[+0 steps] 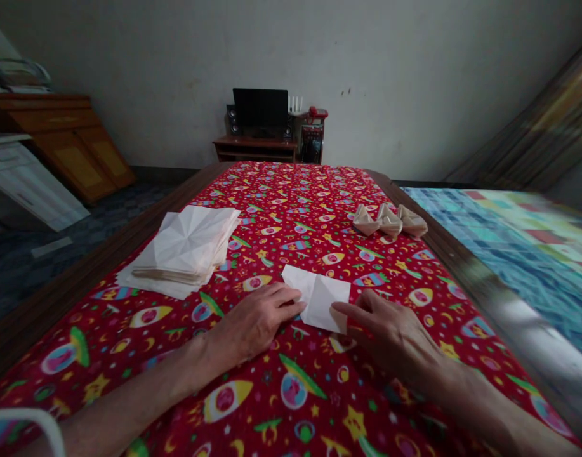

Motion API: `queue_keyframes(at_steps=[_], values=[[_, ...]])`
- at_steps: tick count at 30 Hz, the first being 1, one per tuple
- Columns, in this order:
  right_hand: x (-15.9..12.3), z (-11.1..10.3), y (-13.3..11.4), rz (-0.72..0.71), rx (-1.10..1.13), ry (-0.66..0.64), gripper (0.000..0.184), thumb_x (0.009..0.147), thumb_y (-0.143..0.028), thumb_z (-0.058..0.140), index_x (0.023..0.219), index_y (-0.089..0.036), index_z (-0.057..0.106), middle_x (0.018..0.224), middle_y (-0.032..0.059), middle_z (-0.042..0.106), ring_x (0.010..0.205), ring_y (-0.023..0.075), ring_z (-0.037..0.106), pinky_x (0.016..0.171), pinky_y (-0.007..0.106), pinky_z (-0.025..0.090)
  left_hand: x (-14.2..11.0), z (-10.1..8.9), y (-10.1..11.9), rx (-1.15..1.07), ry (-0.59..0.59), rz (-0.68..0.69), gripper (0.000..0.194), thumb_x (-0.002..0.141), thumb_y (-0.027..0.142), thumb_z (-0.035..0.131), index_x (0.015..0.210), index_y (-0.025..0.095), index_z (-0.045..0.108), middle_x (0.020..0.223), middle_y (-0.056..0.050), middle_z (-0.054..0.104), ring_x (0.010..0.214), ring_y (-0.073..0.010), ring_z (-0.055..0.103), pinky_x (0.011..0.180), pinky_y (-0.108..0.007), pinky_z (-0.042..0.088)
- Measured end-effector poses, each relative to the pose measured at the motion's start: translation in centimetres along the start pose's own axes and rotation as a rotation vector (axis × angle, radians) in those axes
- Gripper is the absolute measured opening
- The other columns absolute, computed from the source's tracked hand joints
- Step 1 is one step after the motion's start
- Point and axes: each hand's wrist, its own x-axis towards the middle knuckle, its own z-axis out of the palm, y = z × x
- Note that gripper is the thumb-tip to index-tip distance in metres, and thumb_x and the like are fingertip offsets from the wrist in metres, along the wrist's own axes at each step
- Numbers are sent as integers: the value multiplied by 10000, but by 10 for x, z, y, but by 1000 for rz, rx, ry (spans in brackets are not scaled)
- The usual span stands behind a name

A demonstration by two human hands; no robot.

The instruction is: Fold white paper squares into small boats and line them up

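A small folded sheet of white paper (326, 298) with crease lines lies on the red patterned tablecloth in front of me. My left hand (266, 311) rests at its left edge, fingers stretched out and the tips touching the paper. On the other side, my right hand (390, 324) has its index finger extended onto the paper's right part, while its other fingers are bent. To the left sits a stack of creased white paper sheets (188, 238). Several folded paper pieces (390, 221) stand in a row at the far right of the cloth.
The red tablecloth (291, 387) covers a long dark wooden table (443, 254). A bed with a blue checked cover (504, 266) adjoins on the right. Ahead stand a monitor (261, 108) and a red telephone (318, 113). A white curved object (33, 416) is at lower left.
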Motion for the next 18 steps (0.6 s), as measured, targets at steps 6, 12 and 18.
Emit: queue_keyframes(at_steps=[6, 12, 18], values=[[18, 2, 14, -298, -1, -13, 326, 864, -159, 538, 1144, -311, 605, 1390, 114, 424, 1213, 285, 438, 883, 426, 408, -7, 0, 3, -6, -2, 7, 333, 902, 84, 419, 1186, 169, 573, 1261, -79, 551, 1168, -212, 476, 993, -381, 433], [27, 7, 25, -293, 164, -12, 216, 854, -217, 570, 1028, -293, 671, 1072, 40, 670, 946, 198, 591, 827, 367, 392, -7, -3, 7, -42, -29, -7, 368, 886, 55, 418, 1203, 166, 567, 1291, -75, 533, 1208, -200, 448, 1011, -360, 430], [36, 12, 24, -54, 646, -125, 233, 917, -312, 499, 869, -199, 698, 937, 42, 682, 828, 140, 614, 728, 239, 450, -8, -5, 10, -37, -32, 2, 398, 849, 23, 415, 1193, 146, 573, 1284, -88, 537, 1220, -217, 440, 1018, -376, 433]])
